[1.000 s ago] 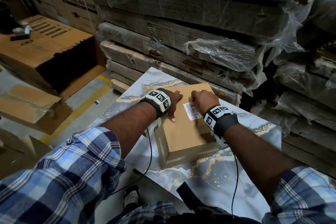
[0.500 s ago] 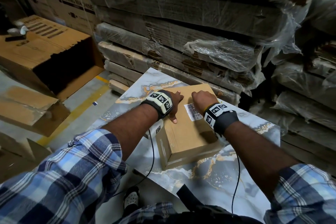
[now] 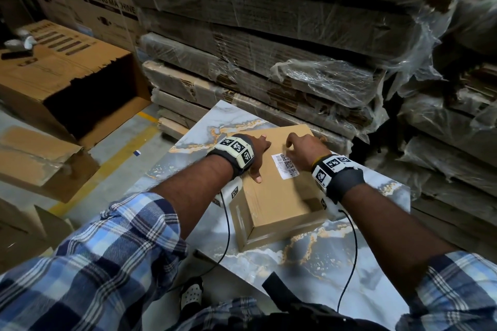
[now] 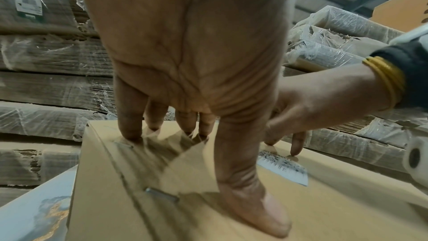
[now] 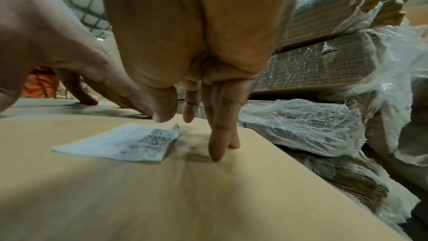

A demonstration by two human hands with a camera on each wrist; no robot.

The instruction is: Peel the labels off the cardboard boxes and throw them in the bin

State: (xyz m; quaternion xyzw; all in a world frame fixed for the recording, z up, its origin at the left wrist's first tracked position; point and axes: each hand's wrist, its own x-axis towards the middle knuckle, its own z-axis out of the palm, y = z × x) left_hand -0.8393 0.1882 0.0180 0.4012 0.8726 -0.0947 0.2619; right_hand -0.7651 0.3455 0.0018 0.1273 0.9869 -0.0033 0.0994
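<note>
both arms reach forward; left hand [image 3: 256,154] pressed flat, fingers spread; right hand [image 3: 305,152] arched on straight fingertips.

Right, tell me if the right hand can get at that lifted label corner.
Probably yes. The right hand hangs just above the label, whose far corner curls up off the box; nothing lies between.

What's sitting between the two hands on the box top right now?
Only bare cardboard of the box top and the near-left part of the white label lie between the left hand and right hand; the head view shows it.
</note>
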